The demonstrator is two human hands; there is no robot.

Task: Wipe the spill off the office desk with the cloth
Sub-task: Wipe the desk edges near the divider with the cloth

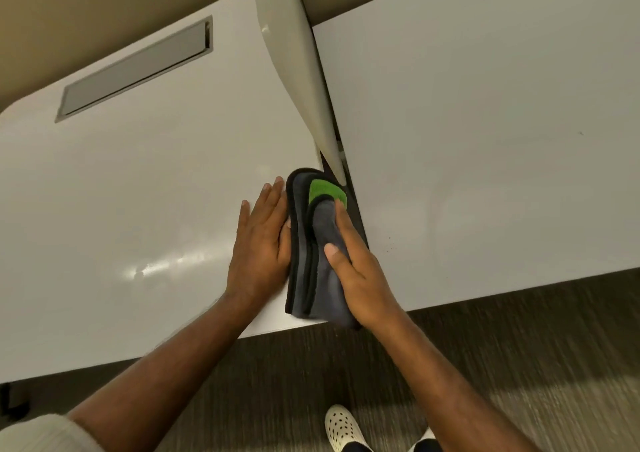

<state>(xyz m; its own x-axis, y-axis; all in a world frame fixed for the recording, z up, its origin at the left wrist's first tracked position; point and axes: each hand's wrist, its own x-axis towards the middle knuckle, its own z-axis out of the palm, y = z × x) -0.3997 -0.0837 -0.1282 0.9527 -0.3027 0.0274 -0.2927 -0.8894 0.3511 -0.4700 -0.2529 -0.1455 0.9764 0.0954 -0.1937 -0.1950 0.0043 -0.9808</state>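
Observation:
A folded grey cloth [304, 244] with black edging and a green patch lies on the near right corner of the white desk [138, 209], partly over the gap beside it. My right hand [356, 264] rests on top of the cloth, fingers curled over its folds. My left hand [259, 240] lies flat on the desk against the cloth's left edge, thumb touching it. A faint shiny smear [162, 268] shows on the desk left of my left hand.
A pale divider panel [298, 71] runs between this desk and a second white desk [485, 140] on the right. A grey cable hatch [138, 67] sits at the back left. Dark floor and a white perforated shoe [344, 429] lie below.

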